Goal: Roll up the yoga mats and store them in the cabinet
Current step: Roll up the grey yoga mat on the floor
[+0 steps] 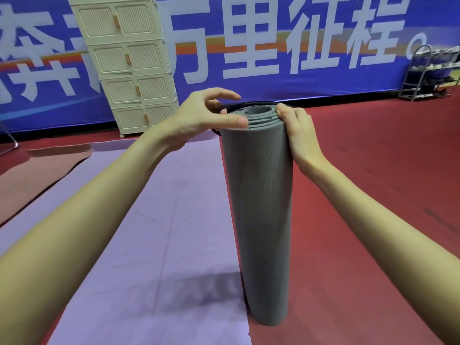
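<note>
A rolled grey yoga mat (261, 207) stands upright on the red floor, its spiral end facing up. My right hand (297, 135) grips the top right edge of the roll. My left hand (206, 118) is at the top left rim, fingers pinching a thin black strap loop (249, 104) that runs around behind the top of the roll. A purple yoga mat (149, 232) lies unrolled to the left of the roll. A reddish-brown mat (37, 175) lies flat further left. The cream cabinet (129, 63) stands against the back wall, all doors closed.
A blue banner with white characters (298, 41) covers the back wall. A metal rack with dark items (428, 73) stands at the far right. Red floor (373, 170) stretches to the right of the roll.
</note>
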Tool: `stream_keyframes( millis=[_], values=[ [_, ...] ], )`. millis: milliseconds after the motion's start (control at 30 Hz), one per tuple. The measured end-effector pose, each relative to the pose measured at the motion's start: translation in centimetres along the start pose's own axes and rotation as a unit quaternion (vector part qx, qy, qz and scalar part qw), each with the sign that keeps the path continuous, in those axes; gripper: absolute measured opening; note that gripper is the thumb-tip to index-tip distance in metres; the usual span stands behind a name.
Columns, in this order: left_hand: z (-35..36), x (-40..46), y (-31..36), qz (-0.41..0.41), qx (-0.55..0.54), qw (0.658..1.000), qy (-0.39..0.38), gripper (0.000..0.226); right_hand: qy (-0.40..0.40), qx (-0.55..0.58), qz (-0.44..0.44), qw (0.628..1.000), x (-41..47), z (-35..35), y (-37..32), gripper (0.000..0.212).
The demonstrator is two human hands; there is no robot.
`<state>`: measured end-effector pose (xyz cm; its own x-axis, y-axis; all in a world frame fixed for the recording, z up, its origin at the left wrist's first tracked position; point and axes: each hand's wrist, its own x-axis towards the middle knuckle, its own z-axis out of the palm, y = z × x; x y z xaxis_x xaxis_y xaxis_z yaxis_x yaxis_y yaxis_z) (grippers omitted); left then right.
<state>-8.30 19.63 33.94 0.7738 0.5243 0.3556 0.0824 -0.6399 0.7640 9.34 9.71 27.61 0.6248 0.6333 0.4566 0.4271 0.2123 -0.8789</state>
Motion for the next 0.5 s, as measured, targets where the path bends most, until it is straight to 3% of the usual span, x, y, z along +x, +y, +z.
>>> stream_keyframes(
  millis=[67, 167, 267, 400, 500],
  values=[
    [0.2, -0.2, -0.2, 0.003, 0.021, 1.0, 0.01, 0.086, 0.053, 0.023, -0.036, 0.998, -0.2, 0.0, 0.1, 0.053],
    [0.4, -0.3, 0.1, 0.026, 0.031, 0.999, 0.027, 0.084, 0.105, 0.063, -0.095, 0.988, -0.8, 0.4, -0.7, 0.025],
    [0.7, -0.6, -0.1, 0.047, 0.05, 0.997, 0.033, 0.079, 0.147, 0.122, -0.116, 0.975, -1.3, 1.2, -1.5, 0.02],
    [1.2, -0.8, -0.8, 0.063, 0.025, 0.995, 0.077, 0.061, 0.184, 0.217, -0.077, 0.956, -2.0, 2.0, -2.5, 0.013],
    [1.3, -1.1, -1.4, 0.085, 0.026, 0.991, 0.103, 0.058, 0.138, 0.39, 0.015, 0.91, -2.4, 1.6, -3.3, 0.008]
  ],
)
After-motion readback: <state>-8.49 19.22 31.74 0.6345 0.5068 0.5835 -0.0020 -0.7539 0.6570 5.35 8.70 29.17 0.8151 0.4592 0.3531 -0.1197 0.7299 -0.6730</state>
